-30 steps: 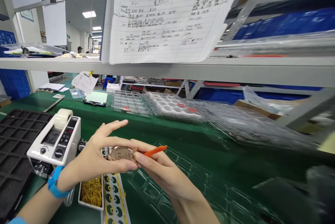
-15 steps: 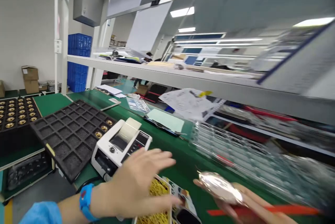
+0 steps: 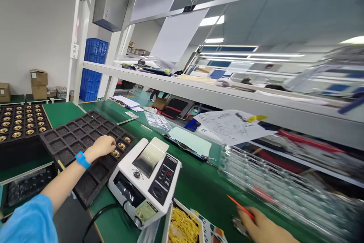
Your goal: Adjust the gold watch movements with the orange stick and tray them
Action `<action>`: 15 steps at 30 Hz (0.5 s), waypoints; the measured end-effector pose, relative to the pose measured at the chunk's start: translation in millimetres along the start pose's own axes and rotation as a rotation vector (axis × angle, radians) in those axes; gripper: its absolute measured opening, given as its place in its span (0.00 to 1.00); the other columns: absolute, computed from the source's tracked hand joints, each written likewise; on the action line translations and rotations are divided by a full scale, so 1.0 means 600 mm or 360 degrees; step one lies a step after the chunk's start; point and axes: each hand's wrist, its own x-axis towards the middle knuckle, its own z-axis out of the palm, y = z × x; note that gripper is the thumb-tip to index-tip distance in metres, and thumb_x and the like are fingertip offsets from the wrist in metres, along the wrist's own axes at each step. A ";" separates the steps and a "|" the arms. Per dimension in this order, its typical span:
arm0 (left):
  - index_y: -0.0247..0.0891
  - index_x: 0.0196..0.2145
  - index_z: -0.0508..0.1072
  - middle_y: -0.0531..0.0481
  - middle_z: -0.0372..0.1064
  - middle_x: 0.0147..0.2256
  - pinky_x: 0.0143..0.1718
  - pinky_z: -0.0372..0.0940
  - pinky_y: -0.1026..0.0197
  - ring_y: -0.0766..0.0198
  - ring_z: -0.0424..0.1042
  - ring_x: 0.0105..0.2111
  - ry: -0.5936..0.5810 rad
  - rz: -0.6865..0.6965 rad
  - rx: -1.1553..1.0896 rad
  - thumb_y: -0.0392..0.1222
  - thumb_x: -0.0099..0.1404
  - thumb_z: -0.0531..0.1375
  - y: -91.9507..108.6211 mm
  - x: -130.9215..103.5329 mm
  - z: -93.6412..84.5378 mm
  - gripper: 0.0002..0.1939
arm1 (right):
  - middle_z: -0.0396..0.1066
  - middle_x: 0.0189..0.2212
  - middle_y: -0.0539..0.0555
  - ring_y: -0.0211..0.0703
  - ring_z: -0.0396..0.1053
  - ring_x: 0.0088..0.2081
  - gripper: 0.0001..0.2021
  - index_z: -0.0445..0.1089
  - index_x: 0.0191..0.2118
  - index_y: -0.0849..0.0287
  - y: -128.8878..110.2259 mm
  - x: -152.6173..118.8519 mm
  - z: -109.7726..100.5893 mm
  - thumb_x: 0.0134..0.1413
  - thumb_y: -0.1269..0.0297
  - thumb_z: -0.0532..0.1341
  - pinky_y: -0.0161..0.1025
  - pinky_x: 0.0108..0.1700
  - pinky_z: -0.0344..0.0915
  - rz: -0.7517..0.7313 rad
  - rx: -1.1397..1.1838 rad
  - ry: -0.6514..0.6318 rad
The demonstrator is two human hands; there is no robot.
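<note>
Head view: the right hand (image 3: 261, 228) reaches in from the near right edge, palm down and low over the green bench (image 3: 199, 188), its fingers closed on a thin orange stick (image 3: 238, 206) that points up and left. A shiny round piece (image 3: 239, 226) sits at its fingertips; blur probably hides whether they grip it. The left arm stretches forward from the near left, with a blue band on the wrist, and the left hand (image 3: 102, 146) bends down over a black compartment tray (image 3: 71, 141), fingers curled; whether they hold anything, I cannot tell.

Between the hands, a white box (image 3: 203, 231) holds yellow bands (image 3: 183, 226), with a white tape dispenser (image 3: 133, 178) just left of it. Three gold rings (image 3: 121, 146) lie in the black tray, beside the left hand. At far left, another black tray carries rows of gold rings. Clear plastic trays (image 3: 264, 182) lie on the right side, farther than the right hand. Farther off stand blue crates (image 3: 93, 66) and cardboard boxes (image 3: 39, 83).
</note>
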 end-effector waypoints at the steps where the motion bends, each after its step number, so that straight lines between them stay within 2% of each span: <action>1: 0.37 0.52 0.70 0.43 0.69 0.51 0.46 0.71 0.48 0.56 0.73 0.46 -0.0093 -0.0016 0.0035 0.45 0.69 0.59 0.002 0.024 0.010 0.16 | 0.70 0.17 0.59 0.54 0.71 0.18 0.13 0.63 0.21 0.49 -0.015 -0.002 -0.002 0.50 0.53 0.49 0.44 0.21 0.62 0.0001 0.0005 -0.0030; 4: 0.37 0.53 0.69 0.42 0.68 0.52 0.46 0.71 0.47 0.55 0.72 0.46 -0.0286 -0.0045 0.0100 0.44 0.69 0.60 0.005 0.068 0.039 0.17 | 0.74 0.22 0.57 0.55 0.73 0.23 0.16 0.68 0.29 0.52 -0.053 -0.024 -0.021 0.51 0.50 0.48 0.42 0.22 0.61 -0.0022 0.0039 -0.0046; 8: 0.37 0.53 0.69 0.43 0.68 0.52 0.46 0.71 0.48 0.55 0.72 0.47 -0.0335 -0.0011 0.0075 0.45 0.69 0.60 0.002 0.078 0.050 0.17 | 0.76 0.26 0.56 0.52 0.71 0.24 0.20 0.71 0.31 0.54 -0.087 -0.080 -0.079 0.49 0.46 0.50 0.41 0.23 0.60 -0.0119 0.0285 0.0137; 12: 0.36 0.53 0.69 0.43 0.69 0.52 0.46 0.71 0.48 0.54 0.72 0.46 -0.0176 0.0097 -0.0083 0.45 0.69 0.60 0.017 0.081 0.021 0.17 | 0.74 0.26 0.55 0.44 0.66 0.23 0.19 0.72 0.28 0.56 -0.093 -0.131 -0.143 0.48 0.44 0.57 0.39 0.25 0.60 0.0036 0.0873 0.0546; 15: 0.36 0.52 0.69 0.43 0.69 0.51 0.45 0.71 0.48 0.55 0.73 0.45 0.0084 0.0221 -0.0327 0.45 0.69 0.60 0.065 0.082 -0.013 0.17 | 0.67 0.20 0.51 0.39 0.59 0.21 0.19 0.73 0.26 0.57 -0.083 -0.158 -0.180 0.48 0.45 0.61 0.36 0.22 0.58 0.0142 0.1510 0.0831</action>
